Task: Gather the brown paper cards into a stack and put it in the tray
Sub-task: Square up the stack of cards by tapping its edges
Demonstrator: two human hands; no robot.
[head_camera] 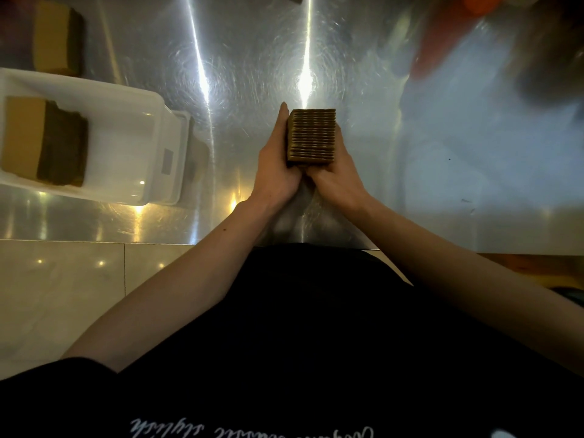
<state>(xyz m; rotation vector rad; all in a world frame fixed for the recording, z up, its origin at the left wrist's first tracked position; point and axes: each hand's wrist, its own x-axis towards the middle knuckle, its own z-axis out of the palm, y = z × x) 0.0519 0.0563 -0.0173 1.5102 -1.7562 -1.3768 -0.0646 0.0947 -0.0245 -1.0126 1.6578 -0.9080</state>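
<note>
Now both the left hand [278, 165] and right hand [335, 175] clasp the squared stack of brown cards [311, 135] at frame centre, so carrying it to the white tray [126, 99] at left looks next.

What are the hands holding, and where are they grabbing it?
Both hands hold one stack of brown paper cards: the left hand presses its left side, the right hand its right side and near end.

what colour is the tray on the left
White, translucent plastic tray, best seen in the head view; brown card stacks already lie inside.
</note>
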